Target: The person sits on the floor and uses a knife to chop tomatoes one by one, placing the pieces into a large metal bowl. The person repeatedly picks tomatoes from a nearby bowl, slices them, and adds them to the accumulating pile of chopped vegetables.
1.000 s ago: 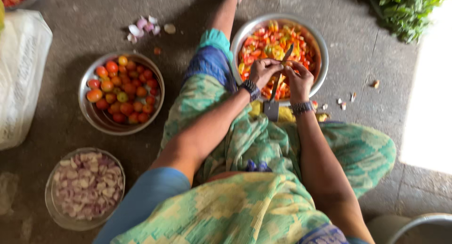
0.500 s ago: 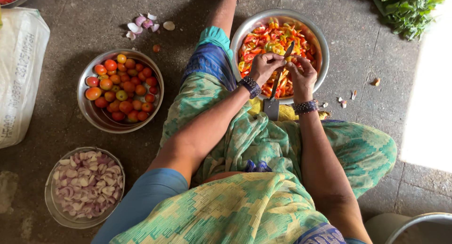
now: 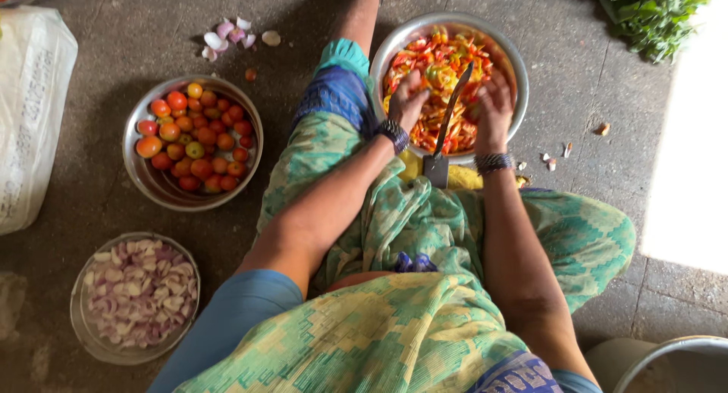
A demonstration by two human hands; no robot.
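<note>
My left hand and right hand flanked the upright blade inside the steel bowl; I couldn't tell either grip. Bare floor lay open to the right, the tomato bowl left.

Single head view, steep downward look, close over lap, floor beyond.

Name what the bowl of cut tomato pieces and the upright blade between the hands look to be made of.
Bowl: probably steel, a silvery rim with a dull shine.
Upright blade: likely dark metal, thin, curved and matt, on a grey base.
</note>
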